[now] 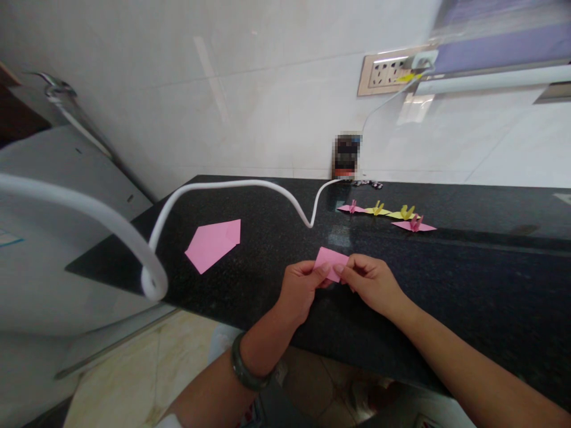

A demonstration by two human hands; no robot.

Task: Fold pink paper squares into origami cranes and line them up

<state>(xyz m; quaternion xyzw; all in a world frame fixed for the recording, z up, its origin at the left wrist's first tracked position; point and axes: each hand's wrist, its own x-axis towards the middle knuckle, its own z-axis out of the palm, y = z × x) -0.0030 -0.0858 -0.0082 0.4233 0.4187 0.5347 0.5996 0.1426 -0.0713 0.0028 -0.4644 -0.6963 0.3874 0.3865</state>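
Observation:
A small folded piece of pink paper is held just above the dark counter, between both hands. My left hand pinches its left side, thumb on top. At the right side, my right hand grips it between thumb and fingers. Beyond the hands, several folded paper cranes stand on the counter: a pink crane, a yellow crane and others in a row. To the left lie flat sheets of pink paper.
A white bendy cable-like arm arches across the left of the dark counter from a blurred-out device leaning on the tiled wall. A socket panel with a plugged-in charger is on the wall. Cranes stand near the wall.

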